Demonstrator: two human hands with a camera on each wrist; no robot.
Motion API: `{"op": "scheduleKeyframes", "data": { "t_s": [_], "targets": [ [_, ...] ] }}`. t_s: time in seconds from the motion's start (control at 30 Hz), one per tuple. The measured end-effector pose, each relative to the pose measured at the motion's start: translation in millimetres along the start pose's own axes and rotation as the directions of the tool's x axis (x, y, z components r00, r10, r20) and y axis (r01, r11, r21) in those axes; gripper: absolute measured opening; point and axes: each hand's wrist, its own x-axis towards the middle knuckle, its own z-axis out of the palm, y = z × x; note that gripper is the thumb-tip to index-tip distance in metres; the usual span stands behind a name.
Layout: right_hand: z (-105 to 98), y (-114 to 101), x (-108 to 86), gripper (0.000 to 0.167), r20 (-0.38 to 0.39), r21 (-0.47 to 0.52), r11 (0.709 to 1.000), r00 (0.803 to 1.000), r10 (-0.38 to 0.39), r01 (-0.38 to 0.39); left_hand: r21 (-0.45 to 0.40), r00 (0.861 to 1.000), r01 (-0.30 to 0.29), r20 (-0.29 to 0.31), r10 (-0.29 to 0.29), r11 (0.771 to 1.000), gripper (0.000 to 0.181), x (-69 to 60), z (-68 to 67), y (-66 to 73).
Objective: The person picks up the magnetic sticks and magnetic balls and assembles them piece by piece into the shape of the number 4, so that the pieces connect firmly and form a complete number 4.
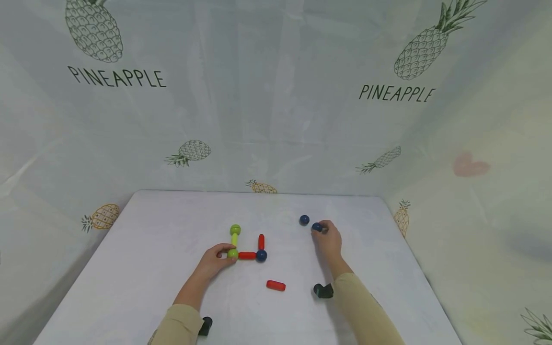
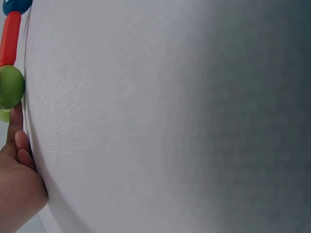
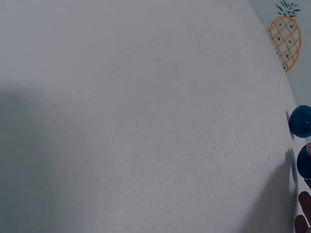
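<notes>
On the white table lies a joined piece of balls and rods: a far green ball [image 1: 235, 229], a yellow-green rod [image 1: 234, 239], a near green ball [image 1: 233, 254], a red rod [image 1: 247, 256], a blue ball [image 1: 261, 255] and another red rod [image 1: 261, 242] pointing away. My left hand [image 1: 212, 261] pinches the near green ball between thumb and fingers; the left wrist view shows this green ball [image 2: 10, 87] at the fingertips. Off to the right, my right hand [image 1: 329, 242] pinches a second blue ball [image 1: 316, 226]. Just beyond it sits a third blue ball [image 1: 304, 220].
A loose red rod [image 1: 276, 285] lies nearer the front of the table [image 1: 241, 306]. Dark wrist-worn devices show by the left sleeve [image 1: 205, 326] and by the right sleeve [image 1: 323, 291]. Behind the table hangs a pineapple-printed cloth [image 1: 276, 105].
</notes>
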Motion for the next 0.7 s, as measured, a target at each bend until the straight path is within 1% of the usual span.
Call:
{"op": "scheduleKeyframes", "data": {
  "t_s": [0.1, 0.27, 0.37, 0.5, 0.7],
  "targets": [
    [1, -1, -3.2, 0.034, 0.012, 0.01, 1.0, 1.0, -0.017, 0.017, 0.0, 1.0, -0.016, 0.001, 0.016, 1.0, 0.035, 0.3, -0.3, 0.0],
    [4, -4, -8.6, 0.035, 0.044, 0.039, 0.997, 0.997, -0.062, 0.061, -0.005, 1.0, -0.007, -0.001, 0.007, 1.0, 0.033, 0.1, -0.3, -1.1],
    [7, -7, -11.7, 0.035, 0.048, 0.059, 0.995, 0.995, -0.085, 0.082, -0.012, 1.0, 0.0, 0.0, 0.0, 1.0, 0.032, -0.5, -0.1, -1.3],
    [11, -12, -15.7, 0.034, 0.053, 0.087, 0.992, 0.994, -0.097, 0.092, -0.01, 1.0, 0.004, 0.001, -0.004, 1.0, 0.033, -0.7, 0.4, -1.3],
    [19, -22, -19.1, 0.035, 0.089, 0.098, 0.99, 0.989, -0.115, 0.106, 0.01, 1.0, 0.006, -0.008, -0.006, 1.0, 0.035, 0.1, 0.7, -1.6]
  ]
}}
